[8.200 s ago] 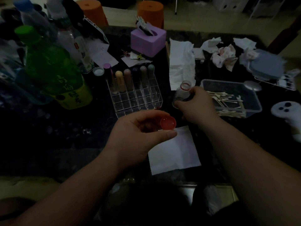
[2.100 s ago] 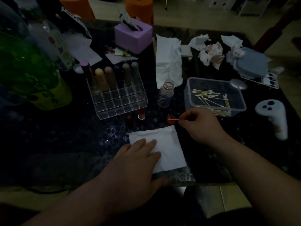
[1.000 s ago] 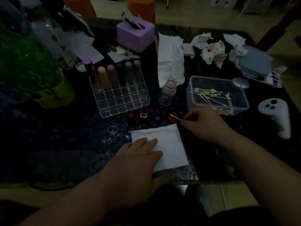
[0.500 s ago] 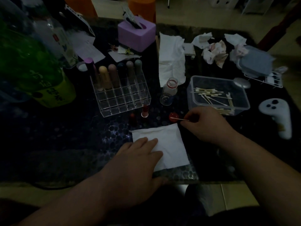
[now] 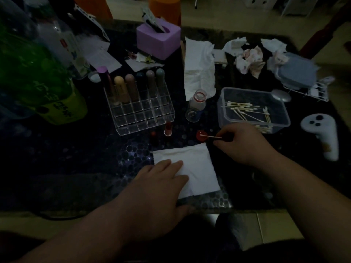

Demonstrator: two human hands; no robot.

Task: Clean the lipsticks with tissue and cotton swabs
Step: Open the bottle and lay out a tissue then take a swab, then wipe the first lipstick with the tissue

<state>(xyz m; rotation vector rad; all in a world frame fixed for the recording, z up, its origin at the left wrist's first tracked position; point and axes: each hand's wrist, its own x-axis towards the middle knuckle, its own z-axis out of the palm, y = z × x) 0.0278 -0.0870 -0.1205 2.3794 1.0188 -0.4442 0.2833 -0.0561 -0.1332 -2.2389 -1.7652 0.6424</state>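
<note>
Only the head cam to go on, and the room was dim, so grain of salt. My right hand [image 5: 241, 143] pinched a swab [image 5: 210, 137] in its fingertips, with the tip over the red cap [image 5: 202, 134] on the table. My left hand [image 5: 161, 179] lay flat with straight fingers, pressing the near-left part of the tissue [image 5: 197, 164] and gripping nothing. The open lipstick [image 5: 168, 128] stood upright just in front of the rack [image 5: 140, 111], left of the cap. The other lipsticks [image 5: 131, 86] sat capped in the rack's back row.

What could've gone wrong, as I figured it: the cap was small and loose, so a sideways push from the swab could skid or flip it and spill whatever was inside toward the tissue. The bottle [image 5: 196, 106] stood uncapped just behind, so a careless lift of my wrist could knock it over. The lipstick was tall and narrow too, easy to topple if I reached across. An overloaded swab might drip.

Hard to make out: whether the cap held any liquid, whether the swab tip touched it or just hovered, and what the dark thing [image 5: 154, 138] beside the lipstick was, maybe its lid. How full the bottle was, no idea
</note>
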